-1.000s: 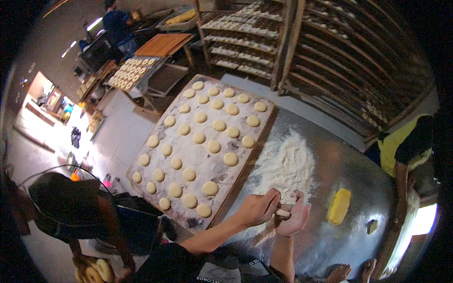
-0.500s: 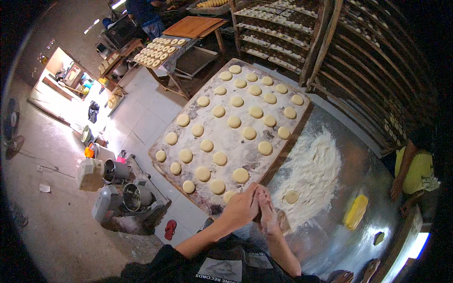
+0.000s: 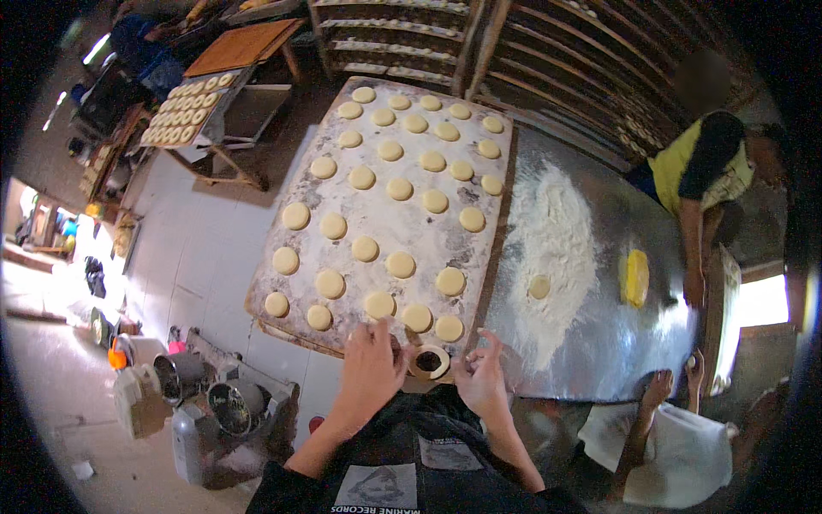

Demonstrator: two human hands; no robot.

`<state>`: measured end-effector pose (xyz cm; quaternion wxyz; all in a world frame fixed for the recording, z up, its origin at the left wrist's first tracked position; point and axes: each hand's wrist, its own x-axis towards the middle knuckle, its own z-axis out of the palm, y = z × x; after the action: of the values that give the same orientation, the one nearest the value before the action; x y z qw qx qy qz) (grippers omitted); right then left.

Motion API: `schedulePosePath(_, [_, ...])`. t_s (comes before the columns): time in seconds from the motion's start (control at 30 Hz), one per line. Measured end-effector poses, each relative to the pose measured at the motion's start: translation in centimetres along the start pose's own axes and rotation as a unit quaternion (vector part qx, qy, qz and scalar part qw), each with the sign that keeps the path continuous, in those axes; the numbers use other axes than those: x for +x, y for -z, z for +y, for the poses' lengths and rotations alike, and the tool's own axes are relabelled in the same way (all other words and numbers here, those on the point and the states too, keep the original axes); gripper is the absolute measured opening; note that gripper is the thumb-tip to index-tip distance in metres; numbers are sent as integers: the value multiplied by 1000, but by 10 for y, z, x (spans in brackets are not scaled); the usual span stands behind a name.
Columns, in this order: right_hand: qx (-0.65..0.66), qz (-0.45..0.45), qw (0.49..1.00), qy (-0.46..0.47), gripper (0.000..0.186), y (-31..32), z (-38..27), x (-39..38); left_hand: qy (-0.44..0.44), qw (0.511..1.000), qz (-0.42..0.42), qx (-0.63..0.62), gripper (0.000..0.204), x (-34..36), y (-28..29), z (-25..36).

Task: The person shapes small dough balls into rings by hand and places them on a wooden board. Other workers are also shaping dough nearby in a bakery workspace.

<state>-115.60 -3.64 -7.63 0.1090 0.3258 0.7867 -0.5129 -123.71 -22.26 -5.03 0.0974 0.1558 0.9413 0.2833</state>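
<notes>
Over the near edge of the floured board (image 3: 272, 330), my left hand (image 3: 375, 364) hangs with bent fingers apart, close to a round dough disc (image 3: 379, 305). My right hand (image 3: 481, 377) is a short way to the right, fingers curled and apart from the thumb. Between the two hands is a dough ring (image 3: 441, 370) with a dark centre; whether it rests on the board or either hand touches it, I cannot tell. Several more pale discs (image 3: 401, 264) lie spread in loose rows on the board.
Right of the board, a metal table carries heaped flour (image 3: 552, 240), one dough disc (image 3: 539, 286) and a yellow block (image 3: 634, 278). A co-worker's arm (image 3: 692, 248) and another person's hand (image 3: 658, 388) are at its edges. Mixers (image 3: 233, 407) stand left; racks (image 3: 411, 43) behind.
My hands were pressed together at the board's near edge; now they are apart, with the dough ring showing between them. The view has turned, and the co-worker in yellow shows more fully.
</notes>
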Motion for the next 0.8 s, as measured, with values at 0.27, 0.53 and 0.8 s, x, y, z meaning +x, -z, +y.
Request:
schedulePosePath(0.27, [-198, 151, 950, 187, 74, -41, -5, 1, -121, 992, -26, 12, 53, 11, -30, -8])
schedulePosePath(0.53, [-158, 157, 963, 151, 65, -42, -14, -5, -155, 986, -58, -5, 48, 22, -17, -10])
schedulePosePath(0.8, [-244, 121, 952, 139, 63, -35, -25, -7, -211, 970, -79, 87, 45, 35, -12, -15])
